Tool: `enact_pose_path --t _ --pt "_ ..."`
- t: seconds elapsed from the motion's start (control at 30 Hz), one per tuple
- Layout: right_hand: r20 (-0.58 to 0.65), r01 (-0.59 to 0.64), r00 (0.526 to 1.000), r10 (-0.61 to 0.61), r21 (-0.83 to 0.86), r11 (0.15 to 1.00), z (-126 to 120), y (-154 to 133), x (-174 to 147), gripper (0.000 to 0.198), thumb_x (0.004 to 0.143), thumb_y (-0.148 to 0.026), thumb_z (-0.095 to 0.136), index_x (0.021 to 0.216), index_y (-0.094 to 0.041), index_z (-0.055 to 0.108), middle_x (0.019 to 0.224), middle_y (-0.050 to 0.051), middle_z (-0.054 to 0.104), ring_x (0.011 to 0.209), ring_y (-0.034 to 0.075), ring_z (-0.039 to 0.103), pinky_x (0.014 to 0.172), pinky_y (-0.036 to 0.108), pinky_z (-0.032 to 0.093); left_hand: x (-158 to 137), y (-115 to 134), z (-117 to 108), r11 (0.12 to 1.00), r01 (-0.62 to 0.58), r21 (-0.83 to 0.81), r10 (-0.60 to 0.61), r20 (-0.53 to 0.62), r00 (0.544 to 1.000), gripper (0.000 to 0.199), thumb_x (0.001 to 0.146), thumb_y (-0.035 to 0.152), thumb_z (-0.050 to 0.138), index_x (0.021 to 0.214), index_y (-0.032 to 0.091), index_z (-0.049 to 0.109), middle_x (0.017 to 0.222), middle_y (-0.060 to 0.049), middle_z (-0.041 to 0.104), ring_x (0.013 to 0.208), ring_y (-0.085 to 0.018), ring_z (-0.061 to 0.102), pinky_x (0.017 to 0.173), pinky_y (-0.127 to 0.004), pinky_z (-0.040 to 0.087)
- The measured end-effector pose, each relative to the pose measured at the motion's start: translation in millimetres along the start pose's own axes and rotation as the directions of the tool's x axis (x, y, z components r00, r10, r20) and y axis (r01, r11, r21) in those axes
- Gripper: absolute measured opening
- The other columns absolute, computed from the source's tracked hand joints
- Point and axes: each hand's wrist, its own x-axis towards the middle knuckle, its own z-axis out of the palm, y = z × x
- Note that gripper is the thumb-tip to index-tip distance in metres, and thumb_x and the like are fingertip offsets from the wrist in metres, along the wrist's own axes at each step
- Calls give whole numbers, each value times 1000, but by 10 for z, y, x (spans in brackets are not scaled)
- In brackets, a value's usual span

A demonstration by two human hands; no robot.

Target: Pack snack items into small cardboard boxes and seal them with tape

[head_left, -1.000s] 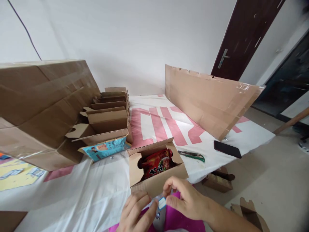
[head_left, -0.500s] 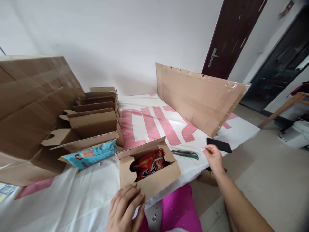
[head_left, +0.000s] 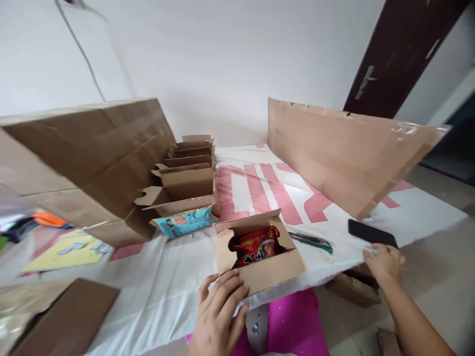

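Note:
My left hand [head_left: 220, 316] lies with fingers spread, fingertips touching the front flap of a small open cardboard box [head_left: 272, 277]. A red packet of instant noodles [head_left: 258, 244] sits inside that box, partly covered by its side flaps. My right hand [head_left: 388, 264] is at the table's front edge, just in front of a black phone [head_left: 373, 233]. Its fingers are curled together; whatever is between them is too small or hidden to make out. A green utility knife [head_left: 311, 241] lies between the box and the phone. Left of the box rests a blue snack packet [head_left: 185, 222].
Several open cardboard boxes [head_left: 189, 185] stand in a row beside a big carton [head_left: 122, 148] on the left. A tall cardboard sheet [head_left: 345, 153] stands at the right. Another carton [head_left: 70, 316] is at front left, near a yellow sheet [head_left: 70, 249].
The view has turned left, bringing in the front-left carton and yellow sheet. My right hand has moved nearer the table edge; the small pale piece in its fingertips no longer shows clearly.

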Motion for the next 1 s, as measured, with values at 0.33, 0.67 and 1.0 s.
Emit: enact_pose_path --t 0.33,0.67,1.0 --pt "-55 634 672 -739 557 536 -320 -1706 -935 19 91 -33 48 100 -21 60 101 8 68 96 21 64 89 35 52 86 -36 -3 876 117 468 -219 169 961 42 85 40 60 125 27 60 136 -13 54 135 -40 35 107 -59 20" --pt "123 881 341 -932 305 362 -51 -2376 -1360 64 87 -55 53 138 -16 48 145 19 45 139 42 30 108 68 26 -180 -90 -27 871 86 483 -253 292 922 67 86 51 55 147 32 35 136 -11 50 132 -41 34 94 -52 44" --pt "359 762 380 -853 402 508 128 -2170 -925 76 85 -64 50 143 -17 39 153 19 29 141 34 30 109 53 36 -208 -251 307 841 182 509 -304 167 938 53 81 1 47 132 14 49 121 -9 58 118 -29 49 99 -46 48"
